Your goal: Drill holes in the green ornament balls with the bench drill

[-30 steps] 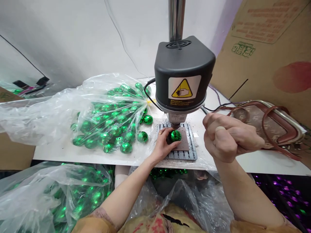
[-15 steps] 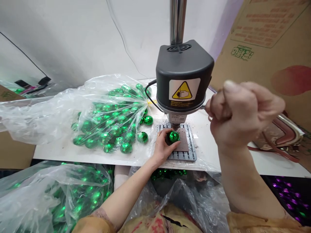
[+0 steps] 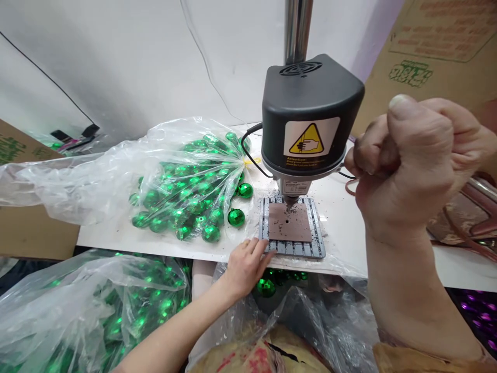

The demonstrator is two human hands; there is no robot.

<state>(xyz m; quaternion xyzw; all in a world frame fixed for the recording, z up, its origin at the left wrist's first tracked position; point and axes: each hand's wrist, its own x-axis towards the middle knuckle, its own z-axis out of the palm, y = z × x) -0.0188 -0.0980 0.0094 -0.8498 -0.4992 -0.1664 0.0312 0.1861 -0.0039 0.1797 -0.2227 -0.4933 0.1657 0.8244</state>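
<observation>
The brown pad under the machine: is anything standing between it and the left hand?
Nothing upright is visible between the left hand and the brown pad; only the low near margin of the slotted grey base lies there.

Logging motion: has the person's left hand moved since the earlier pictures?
Yes: the left hand drew back and leftward, from over the brown square pad to the near-left corner of the slotted grey metal base.

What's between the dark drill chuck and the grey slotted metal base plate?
The head view shows a flat brown square board lying on the base plate, with dark crumbs scattered on it.
</observation>
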